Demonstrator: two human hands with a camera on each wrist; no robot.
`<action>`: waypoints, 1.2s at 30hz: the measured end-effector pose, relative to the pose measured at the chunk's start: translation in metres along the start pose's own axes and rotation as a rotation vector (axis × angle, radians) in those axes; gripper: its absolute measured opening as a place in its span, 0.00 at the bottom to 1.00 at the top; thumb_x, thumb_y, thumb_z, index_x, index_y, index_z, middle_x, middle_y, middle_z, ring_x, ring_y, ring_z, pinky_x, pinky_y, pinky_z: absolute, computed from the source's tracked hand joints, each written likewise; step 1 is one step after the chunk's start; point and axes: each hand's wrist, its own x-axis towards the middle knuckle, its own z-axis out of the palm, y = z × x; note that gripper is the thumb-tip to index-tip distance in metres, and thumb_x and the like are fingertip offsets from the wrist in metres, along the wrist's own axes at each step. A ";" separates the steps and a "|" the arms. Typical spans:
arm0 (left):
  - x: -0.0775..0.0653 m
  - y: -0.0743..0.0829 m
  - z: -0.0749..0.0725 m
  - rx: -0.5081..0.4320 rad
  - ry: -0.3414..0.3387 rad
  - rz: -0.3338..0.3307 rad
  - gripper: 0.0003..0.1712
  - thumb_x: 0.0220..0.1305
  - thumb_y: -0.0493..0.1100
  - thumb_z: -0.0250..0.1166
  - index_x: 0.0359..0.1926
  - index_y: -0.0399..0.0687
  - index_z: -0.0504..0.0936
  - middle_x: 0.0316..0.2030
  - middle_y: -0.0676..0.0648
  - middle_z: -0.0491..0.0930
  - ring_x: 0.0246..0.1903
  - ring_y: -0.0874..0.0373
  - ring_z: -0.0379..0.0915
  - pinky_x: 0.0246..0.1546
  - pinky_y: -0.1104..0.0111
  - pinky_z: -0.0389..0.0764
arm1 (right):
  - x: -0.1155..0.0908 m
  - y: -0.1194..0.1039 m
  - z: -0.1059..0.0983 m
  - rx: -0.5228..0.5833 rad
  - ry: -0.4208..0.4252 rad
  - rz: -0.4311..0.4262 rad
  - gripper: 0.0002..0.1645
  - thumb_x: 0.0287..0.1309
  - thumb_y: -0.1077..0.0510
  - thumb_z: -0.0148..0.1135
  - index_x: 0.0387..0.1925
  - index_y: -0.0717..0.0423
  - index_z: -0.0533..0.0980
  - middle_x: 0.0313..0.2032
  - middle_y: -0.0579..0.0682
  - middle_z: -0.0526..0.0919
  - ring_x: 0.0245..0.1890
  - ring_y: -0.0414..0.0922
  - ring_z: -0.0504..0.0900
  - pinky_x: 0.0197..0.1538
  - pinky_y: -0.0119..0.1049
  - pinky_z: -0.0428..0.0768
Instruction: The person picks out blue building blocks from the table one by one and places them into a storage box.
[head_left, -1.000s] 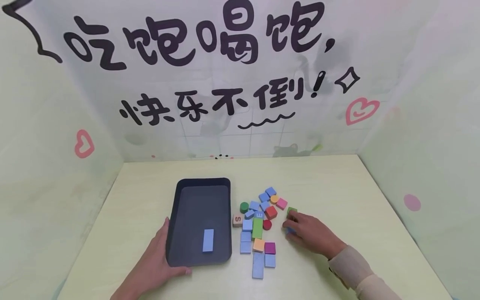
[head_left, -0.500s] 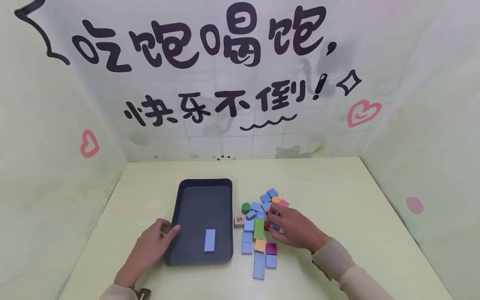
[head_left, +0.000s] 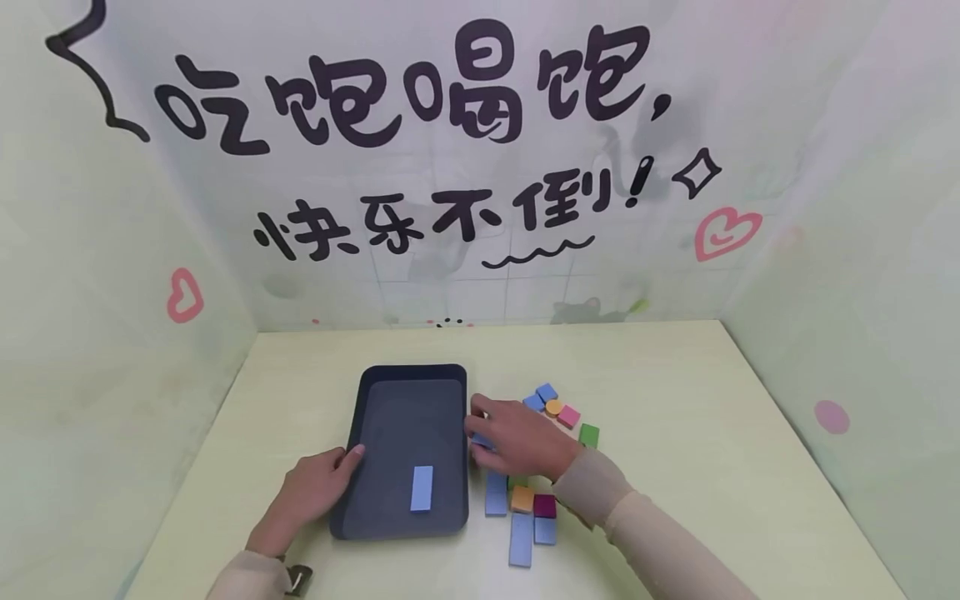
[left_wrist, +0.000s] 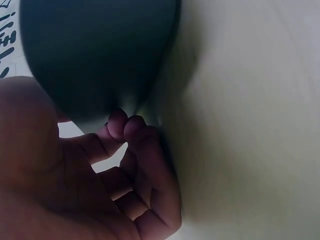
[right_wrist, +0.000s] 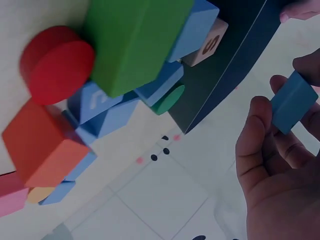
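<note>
Transfer seemingly in hand: blue block [right_wrist: 295, 102] clamped between thumb and fingertips of right hand [head_left: 517, 437], apparently lifted clear of the counter [head_left: 675, 392]. Just outside the right wall of the tray [head_left: 412, 417], not yet inside; exact height hard to tell. Close to the S cube [right_wrist: 207, 42], hidden behind the right hand in the head view.

Left hand [head_left: 318, 487] closed on the tray's left side, thumb over the rim and fingers bent against the outside, probably bracing it.

Inside the tray, just one blue bar [head_left: 422, 488], lying flat towards the near right corner. Outside, on the counter: green block [right_wrist: 137, 40], red cylinder [right_wrist: 57, 65] and red block [right_wrist: 45, 145] crowded together; farther back, pink block [head_left: 568, 417] and orange disc [head_left: 553, 407]; nearer, orange block [head_left: 522, 499] and purple block [head_left: 544, 505] side by side. With so many outside, likely an early stage.

Called for next, by this reading: a short shift left over the low wall, high enough to miss rim and S cube, grip firm until above the tray's floor, then lowering and letting go near the blue bar. Best done with the tray held steady.
</note>
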 end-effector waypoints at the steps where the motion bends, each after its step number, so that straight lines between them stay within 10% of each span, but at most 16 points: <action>1: 0.000 0.000 0.000 -0.001 -0.006 0.002 0.33 0.77 0.65 0.41 0.28 0.46 0.73 0.21 0.47 0.70 0.23 0.53 0.68 0.24 0.62 0.67 | 0.007 -0.001 0.000 -0.011 -0.001 -0.006 0.08 0.67 0.50 0.56 0.42 0.47 0.77 0.41 0.44 0.69 0.28 0.35 0.67 0.34 0.26 0.67; 6: 0.000 0.001 0.000 0.025 0.002 0.057 0.29 0.79 0.57 0.44 0.45 0.37 0.81 0.40 0.39 0.82 0.42 0.41 0.80 0.37 0.52 0.77 | 0.036 -0.004 0.002 -0.035 -0.025 -0.033 0.09 0.68 0.50 0.57 0.43 0.49 0.78 0.40 0.45 0.68 0.27 0.36 0.68 0.36 0.26 0.68; 15: -0.001 0.003 0.005 0.037 0.011 0.041 0.23 0.79 0.49 0.43 0.29 0.46 0.76 0.20 0.49 0.70 0.22 0.56 0.67 0.22 0.63 0.68 | 0.071 -0.013 0.022 -0.138 -0.132 -0.033 0.11 0.70 0.48 0.58 0.47 0.47 0.79 0.40 0.44 0.68 0.28 0.35 0.67 0.36 0.28 0.70; 36: -0.002 0.007 0.003 0.042 0.022 0.056 0.22 0.79 0.48 0.43 0.28 0.47 0.73 0.20 0.48 0.67 0.21 0.56 0.63 0.21 0.64 0.66 | 0.083 -0.021 0.053 -0.263 -0.226 -0.067 0.17 0.63 0.43 0.66 0.51 0.42 0.80 0.46 0.42 0.75 0.39 0.38 0.77 0.46 0.31 0.74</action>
